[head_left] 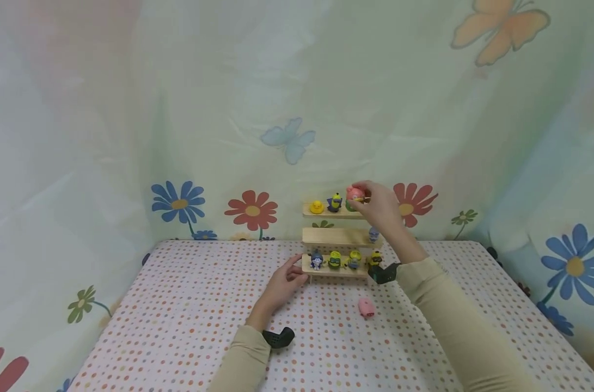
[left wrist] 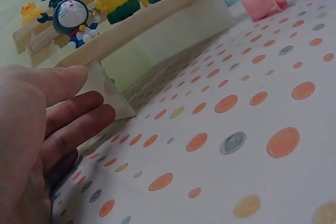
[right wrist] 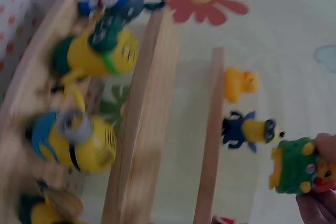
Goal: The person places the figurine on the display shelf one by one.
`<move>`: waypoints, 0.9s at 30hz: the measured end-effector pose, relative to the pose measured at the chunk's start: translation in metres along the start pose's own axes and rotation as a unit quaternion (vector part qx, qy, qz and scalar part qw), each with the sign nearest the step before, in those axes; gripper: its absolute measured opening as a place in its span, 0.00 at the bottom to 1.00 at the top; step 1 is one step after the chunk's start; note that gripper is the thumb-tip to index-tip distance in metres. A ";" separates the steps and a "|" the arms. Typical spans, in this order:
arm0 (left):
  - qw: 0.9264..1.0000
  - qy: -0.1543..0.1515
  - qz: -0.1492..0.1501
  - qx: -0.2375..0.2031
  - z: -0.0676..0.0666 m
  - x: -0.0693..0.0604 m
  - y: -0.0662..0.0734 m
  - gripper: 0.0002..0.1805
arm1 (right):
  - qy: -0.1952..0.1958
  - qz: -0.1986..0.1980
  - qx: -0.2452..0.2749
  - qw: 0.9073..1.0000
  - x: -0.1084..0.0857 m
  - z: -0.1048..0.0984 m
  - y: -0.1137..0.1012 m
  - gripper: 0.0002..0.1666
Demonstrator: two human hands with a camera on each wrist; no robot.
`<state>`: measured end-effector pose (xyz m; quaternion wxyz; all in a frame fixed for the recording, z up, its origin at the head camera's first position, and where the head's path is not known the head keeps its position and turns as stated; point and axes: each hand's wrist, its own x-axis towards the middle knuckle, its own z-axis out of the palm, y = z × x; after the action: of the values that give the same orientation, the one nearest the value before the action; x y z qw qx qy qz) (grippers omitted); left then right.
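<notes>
A small toy figure (right wrist: 296, 166) with a green body, yellow feet and a pink head is pinched between the thumb and fingers of my right hand (head_left: 381, 207). It is at the top shelf, right of the caped yellow figure (head_left: 334, 203) and the yellow duck (head_left: 317, 207); whether it touches the board cannot be told. My left hand (head_left: 281, 286), fingers relaxed, is against the left end of the wooden display stand's bottom shelf (head_left: 336, 271), its index finger hidden in the left wrist view. Beside it stands a blue-and-white cat figure (left wrist: 73, 17).
Several yellow goggled figures (head_left: 334, 259) line the bottom shelf. The middle shelf (head_left: 333, 236) carries a bluish figure (head_left: 373, 234) at its right end. In front of the stand, a pink pig toy (head_left: 366, 307) lies on the dotted tabletop (head_left: 218, 305). A flowered cloth (head_left: 218, 163) hangs behind.
</notes>
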<state>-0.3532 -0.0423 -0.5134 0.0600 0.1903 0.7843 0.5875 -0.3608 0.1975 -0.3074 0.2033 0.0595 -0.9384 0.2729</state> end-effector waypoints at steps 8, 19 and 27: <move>1.000 0.001 0.003 0.000 0.008 0.006 0.000 0.34 | -0.023 -0.001 -0.058 0.998 0.023 0.010 0.023 0.25; 1.000 -0.007 0.003 -0.014 0.019 0.010 -0.006 0.34 | -0.003 0.005 -0.094 0.996 0.024 0.025 0.043 0.26; 1.000 0.002 0.002 -0.001 0.011 0.014 -0.005 0.34 | -0.011 -0.010 -0.101 0.995 0.030 0.021 0.032 0.27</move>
<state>-0.3635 -0.0289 -0.5196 0.0577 0.1905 0.7837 0.5883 -0.4023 0.2132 -0.3270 0.2011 0.0513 -0.9626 0.1741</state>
